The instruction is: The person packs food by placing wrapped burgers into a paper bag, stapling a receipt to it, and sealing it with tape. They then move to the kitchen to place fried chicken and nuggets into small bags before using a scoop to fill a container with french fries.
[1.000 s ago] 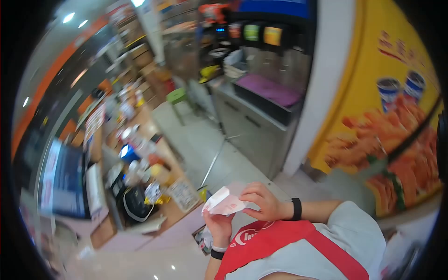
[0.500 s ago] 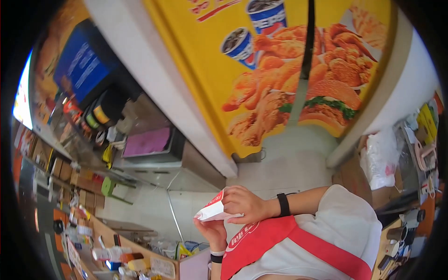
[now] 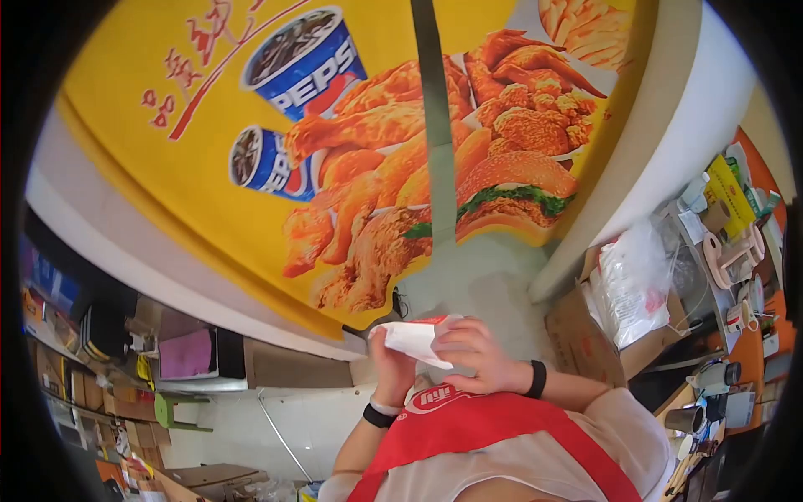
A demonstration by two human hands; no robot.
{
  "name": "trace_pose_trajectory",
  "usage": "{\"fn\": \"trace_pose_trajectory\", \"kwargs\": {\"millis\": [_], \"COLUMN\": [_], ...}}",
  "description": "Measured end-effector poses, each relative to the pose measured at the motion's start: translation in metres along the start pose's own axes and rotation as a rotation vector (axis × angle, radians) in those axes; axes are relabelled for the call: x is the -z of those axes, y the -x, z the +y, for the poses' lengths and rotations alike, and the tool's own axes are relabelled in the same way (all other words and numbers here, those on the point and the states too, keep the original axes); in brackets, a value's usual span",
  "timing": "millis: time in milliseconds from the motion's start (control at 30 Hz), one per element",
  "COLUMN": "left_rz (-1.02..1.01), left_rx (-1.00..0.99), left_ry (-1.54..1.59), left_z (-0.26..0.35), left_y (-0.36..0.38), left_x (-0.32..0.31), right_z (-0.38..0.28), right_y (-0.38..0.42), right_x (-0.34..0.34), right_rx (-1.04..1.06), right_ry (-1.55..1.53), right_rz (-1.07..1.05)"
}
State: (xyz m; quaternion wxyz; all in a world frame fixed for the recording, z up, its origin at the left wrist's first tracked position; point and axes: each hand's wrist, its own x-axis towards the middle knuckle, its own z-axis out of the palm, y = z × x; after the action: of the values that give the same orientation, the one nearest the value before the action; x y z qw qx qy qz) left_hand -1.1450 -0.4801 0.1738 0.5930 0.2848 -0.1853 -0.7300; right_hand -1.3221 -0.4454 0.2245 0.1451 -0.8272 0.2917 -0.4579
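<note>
A small white-and-red paper food bag [image 3: 410, 341] is between my two hands, in front of my red apron [image 3: 485, 428]. My left hand [image 3: 391, 366] grips its left end, the thumb showing at the edge. My right hand [image 3: 478, 356] has its fingers bent over the right side of the bag. The bag's printed red face is mostly turned away. What is inside it, if anything, is hidden.
A yellow curtain [image 3: 196, 226] with food pictures hangs ahead, split by a gap. To the right stand a cardboard box [image 3: 581, 335] with a plastic bag [image 3: 631, 280] and a cluttered shelf. On the left are a counter with a pink cloth [image 3: 186, 356] and a green stool [image 3: 171, 410].
My view has swung to the left and closer to the curtain, which fills more of the picture. The bag has turned in my hands, so less of its red print shows.
</note>
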Motion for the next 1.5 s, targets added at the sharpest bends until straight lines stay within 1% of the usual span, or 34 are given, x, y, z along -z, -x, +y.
{"fn": "trace_pose_trajectory", "kwargs": {"millis": [33, 67, 133, 167, 233, 267, 333, 367, 433, 467, 500, 533, 567, 633, 667, 700, 733, 767, 833, 900, 933, 967, 1033, 1067, 1133, 1167, 1233, 1267, 1300, 1333, 1367, 1433, 1467, 1500], "left_rz": [-0.037, -0.045, -0.034, -0.041, -0.122, -0.180, -0.203, -0.222, -0.254, -0.294, -0.338, -0.347, -0.369, -0.388, -0.365, -0.342, -0.292, -0.292, -0.124, 0.022, 0.060, 0.184, 0.255, 0.278, 0.276, 0.301, 0.320, 0.297, 0.322, 0.302, 0.280, 0.307, 0.267, 0.224], "left_rx": [0.085, 0.094, 0.288, 0.296, 0.334, 0.351, 0.402, 0.443, 0.445, 0.423, 0.397, 0.398, 0.423, 0.451, 0.425, 0.395, 0.322, 0.308, 0.112, 0.041, 0.036, 0.010, 0.007, -0.017, -0.011, -0.042, -0.081, -0.071, -0.087, -0.071, -0.057, -0.106, -0.095, -0.082], "left_ry": [0.004, 0.002, 0.084, 0.079, 0.027, 0.025, 0.035, 0.050, 0.051, -0.030, -0.112, -0.116, -0.128, -0.135, -0.117, -0.099, -0.091, -0.081, 0.019, -0.013, -0.048, -0.064, 0.018, 0.037, 0.037, 0.055, 0.072, 0.088, 0.102, 0.117, 0.129, 0.148, 0.142, 0.141], "left_z": [-0.003, -0.006, -0.011, -0.014, -0.018, -0.019, -0.021, -0.018, -0.012, -0.008, -0.006, -0.005, -0.007, -0.010, -0.008, -0.005, 0.001, 0.002, 0.009, 0.029, 0.034, 0.043, 0.046, 0.046, 0.049, 0.048, 0.046, 0.044, 0.044, 0.046, 0.050, 0.058, 0.065, 0.071], "left_y": [-0.016, -0.031, -0.059, -0.075, -0.111, -0.128, -0.169, -0.190, -0.224, -0.241, -0.260, -0.281, -0.303, -0.340, -0.358, -0.376, -0.390, -0.413, -0.457, -0.488, -0.510, -0.520, -0.550, -0.563, -0.590, -0.603, -0.628, -0.640, -0.650, -0.661, -0.673, -0.700, -0.714, -0.730], "left_x": [-0.010, -0.020, -0.035, -0.039, -0.047, -0.051, -0.055, -0.062, -0.083, -0.092, -0.098, -0.101, -0.101, -0.104, -0.103, -0.103, -0.106, -0.101, -0.088, -0.097, -0.086, -0.102, -0.107, -0.115, -0.133, -0.139, -0.149, -0.146, -0.147, -0.146, -0.146, -0.144, -0.137, -0.130], "right_z": [0.009, 0.019, 0.037, 0.049, 0.077, 0.091, 0.119, 0.132, 0.160, 0.176, 0.195, 0.213, 0.234, 0.273, 0.290, 0.308, 0.328, 0.351, 0.398, 0.445, 0.465, 0.485, 0.524, 0.545, 0.590, 0.613, 0.665, 0.683, 0.699, 0.715, 0.736, 0.763, 0.775, 0.786], "right_y": [0.000, -0.001, -0.005, -0.008, -0.022, -0.031, -0.053, -0.068, -0.095, -0.106, -0.118, -0.129, -0.139, -0.155, -0.164, -0.173, -0.181, -0.186, -0.188, -0.195, -0.196, -0.199, -0.207, -0.208, -0.224, -0.239, -0.262, -0.279, -0.297, -0.314, -0.332, -0.369, -0.386, -0.403], "right_x": [0.008, 0.018, 0.037, 0.044, 0.059, 0.064, 0.073, 0.077, 0.086, 0.089, 0.092, 0.095, 0.097, 0.102, 0.109, 0.117, 0.126, 0.138, 0.171, 0.207, 0.224, 0.243, 0.277, 0.292, 0.319, 0.324, 0.319, 0.309, 0.296, 0.281, 0.266, 0.236, 0.220, 0.206], "right_rx": [-0.045, -0.050, -0.160, -0.164, -0.300, -0.302, -0.363, -0.362, -0.401, -0.403, -0.408, -0.411, -0.409, -0.496, -0.495, -0.454, -0.408, -0.396, -0.509, -0.502, -0.553, -0.600, -0.466, -0.455, -0.394, -0.424, -0.554, -0.551, -0.582, -0.607, -0.548, -0.536, -0.536, -0.518], "right_ry": [0.019, 0.028, 0.169, 0.177, 0.283, 0.290, 0.319, 0.327, 0.368, 0.373, 0.316, 0.258, 0.263, 0.078, 0.077, 0.169, 0.259, 0.260, 0.480, 0.283, 0.256, 0.231, 0.459, 0.435, 0.516, 0.505, 0.290, 0.269, 0.143, 0.022, 0.047, -0.042, -0.067, -0.119], "right_rz": [0.062, 0.069, 0.288, 0.295, 0.435, 0.444, 0.562, 0.571, 0.553, 0.560, 0.531, 0.500, 0.505, 0.240, 0.236, 0.247, 0.257, 0.246, 0.560, 0.846, 0.942, 1.036, 1.120, 1.092, 1.206, 1.235, 1.142, 1.115, 1.003, 0.891, 0.830, 0.732, 0.731, 0.681]}}
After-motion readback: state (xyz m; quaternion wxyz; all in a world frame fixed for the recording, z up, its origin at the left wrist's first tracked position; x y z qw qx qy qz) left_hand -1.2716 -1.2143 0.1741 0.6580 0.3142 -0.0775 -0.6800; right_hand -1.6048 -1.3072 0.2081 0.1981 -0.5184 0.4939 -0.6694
